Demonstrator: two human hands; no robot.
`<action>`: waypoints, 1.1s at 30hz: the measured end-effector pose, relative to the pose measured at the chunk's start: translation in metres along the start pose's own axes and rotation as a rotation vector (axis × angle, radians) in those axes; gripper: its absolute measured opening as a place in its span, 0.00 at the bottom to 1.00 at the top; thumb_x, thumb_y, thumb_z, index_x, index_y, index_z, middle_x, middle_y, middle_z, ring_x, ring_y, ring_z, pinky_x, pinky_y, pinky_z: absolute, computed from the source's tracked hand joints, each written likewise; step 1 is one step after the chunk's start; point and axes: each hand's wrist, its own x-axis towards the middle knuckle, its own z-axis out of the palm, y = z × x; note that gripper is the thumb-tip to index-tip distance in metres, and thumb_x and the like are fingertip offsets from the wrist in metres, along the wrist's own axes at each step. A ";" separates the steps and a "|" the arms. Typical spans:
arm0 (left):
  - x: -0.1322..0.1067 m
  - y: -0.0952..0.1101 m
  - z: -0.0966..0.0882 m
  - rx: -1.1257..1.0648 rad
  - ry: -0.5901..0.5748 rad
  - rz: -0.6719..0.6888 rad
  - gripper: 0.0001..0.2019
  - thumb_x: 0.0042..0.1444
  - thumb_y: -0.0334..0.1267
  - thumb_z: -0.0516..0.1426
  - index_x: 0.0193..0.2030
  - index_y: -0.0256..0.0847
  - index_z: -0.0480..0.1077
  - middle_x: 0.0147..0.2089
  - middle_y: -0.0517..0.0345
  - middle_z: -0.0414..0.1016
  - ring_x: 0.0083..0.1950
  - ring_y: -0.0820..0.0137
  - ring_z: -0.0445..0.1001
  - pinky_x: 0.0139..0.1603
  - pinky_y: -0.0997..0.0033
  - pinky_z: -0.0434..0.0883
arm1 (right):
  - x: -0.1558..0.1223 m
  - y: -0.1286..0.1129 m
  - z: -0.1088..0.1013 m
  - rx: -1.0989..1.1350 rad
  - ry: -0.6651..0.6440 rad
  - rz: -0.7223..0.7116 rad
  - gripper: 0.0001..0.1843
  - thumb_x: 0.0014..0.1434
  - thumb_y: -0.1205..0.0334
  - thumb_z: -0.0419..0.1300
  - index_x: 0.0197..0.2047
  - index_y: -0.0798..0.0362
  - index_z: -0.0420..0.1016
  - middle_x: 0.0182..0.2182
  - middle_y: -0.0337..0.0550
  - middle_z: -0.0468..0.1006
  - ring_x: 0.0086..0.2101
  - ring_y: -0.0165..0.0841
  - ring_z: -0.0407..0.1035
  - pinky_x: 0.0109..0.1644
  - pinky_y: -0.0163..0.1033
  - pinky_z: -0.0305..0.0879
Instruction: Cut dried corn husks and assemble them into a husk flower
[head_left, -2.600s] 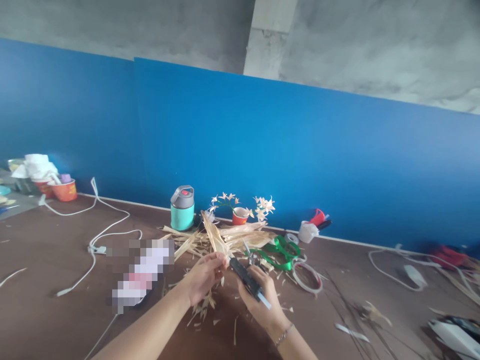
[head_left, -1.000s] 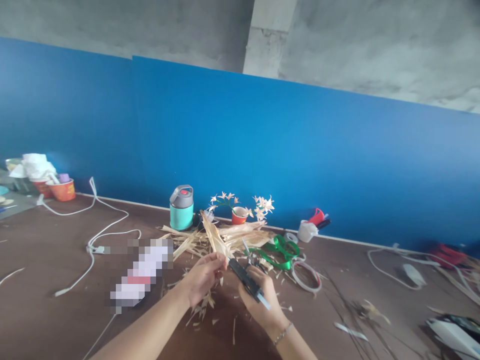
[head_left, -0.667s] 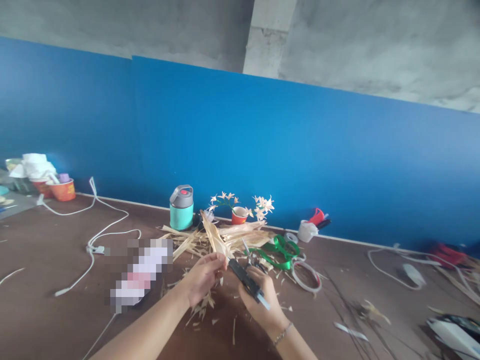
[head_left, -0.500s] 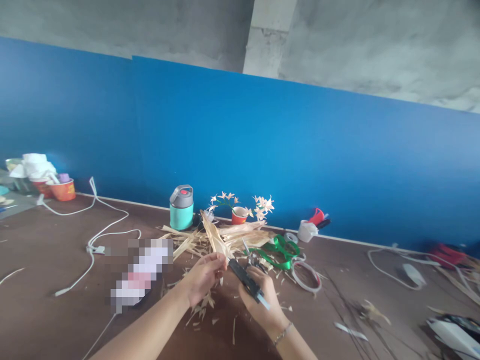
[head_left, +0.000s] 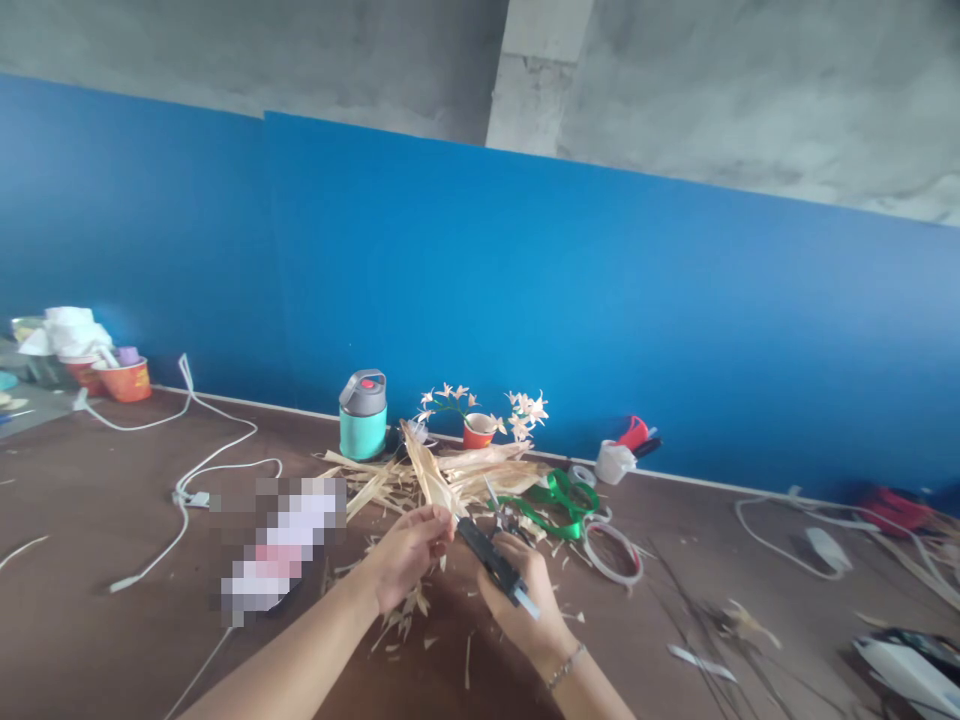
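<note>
Shows no evident change over the last few seconds: same pose of left-hand grip (head_left: pixel 409 552) and right-hand grip (head_left: pixel 529 592), same aim, same layout underneath. Indicates, as a judgement, a steady hold at one spot rather than a transfer. Holds in the right-hand grip a black, elongated plastic hand tool (head_left: pixel 491 558), probably a hot-glue gun, with fingers wrapped around the body and a short, translucent whitish stick (head_left: pixel 529 604) projecting from the rear. Points the tool nose forward and to the left, up to the other fingertips. Keeps the left-hand grip pressed together at thumb and fingertips, pinching a small, pale piece (head_left: pixel 451 524) close to the tool nose; too small to identify. Cannot tell whether in actual contact with the nose, nor whether joined to the broad, pale-tan, dried husk leaf (head_left: pixel 427 470) just beyond the fingertips. Carries both items above the flat brown bench (head_left: pixel 420 690), near scattered cream-coloured shavings (head_left: pixel 415 603). Close beyond: a loose heap of straw-coloured dried strips (head_left: pixel 480 470), silver-bladed scissors (head_left: pixel 493 495), a looped, glossy green ribbon (head_left: pixel 556 487) and a translucent, ring-shaped roll (head_left: pixel 638 570). Farther back, near the blue panel (head_left: pixel 480 280): a teal-and-grey insulated jug (head_left: pixel 364 430) and a red paper cup (head_left: pixel 478 434) beside cream, star-shaped flowers (head_left: pixel 534 410). Leaves all of these unmoved, with work apparently confined to the fingertips.
</note>
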 end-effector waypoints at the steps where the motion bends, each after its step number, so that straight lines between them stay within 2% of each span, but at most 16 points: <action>1: 0.000 0.000 0.000 -0.001 -0.001 0.001 0.08 0.45 0.37 0.64 0.24 0.36 0.71 0.25 0.61 0.68 0.28 0.77 0.65 0.32 0.76 0.59 | 0.000 0.000 0.000 -0.003 0.001 0.000 0.07 0.47 0.73 0.53 0.21 0.55 0.65 0.22 0.38 0.68 0.24 0.28 0.64 0.28 0.32 0.59; 33: 0.000 -0.001 0.000 -0.014 -0.013 -0.001 0.07 0.45 0.36 0.64 0.25 0.36 0.71 0.26 0.60 0.70 0.28 0.76 0.67 0.33 0.76 0.60 | 0.001 0.000 -0.001 -0.012 0.002 0.003 0.07 0.47 0.73 0.53 0.21 0.54 0.66 0.23 0.40 0.69 0.23 0.28 0.64 0.27 0.31 0.60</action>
